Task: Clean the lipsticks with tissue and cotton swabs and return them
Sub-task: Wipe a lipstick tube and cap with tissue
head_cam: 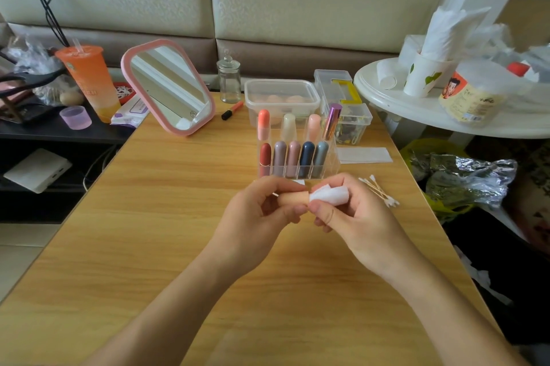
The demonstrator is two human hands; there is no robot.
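Observation:
My left hand (pixel 262 211) grips a beige lipstick (pixel 293 198) lying sideways above the wooden table (pixel 148 217). My right hand (pixel 348 211) pinches a crumpled white tissue (pixel 329 194) wrapped around the lipstick's right end. Just behind the hands stands a clear acrylic organizer (pixel 333 161) with several lipsticks upright in two rows. A small pile of cotton swabs (pixel 379 190) lies to the right of my right hand. A flat folded tissue (pixel 364 154) lies beside the organizer.
A pink-framed mirror (pixel 169 86) leans at the back left. A glass jar (pixel 228 80), a plastic box with sponges (pixel 281 96) and a clear box (pixel 354 124) stand behind the organizer. An orange drink cup (pixel 89 80) stands far left; a white round side table (pixel 416 109) is at right.

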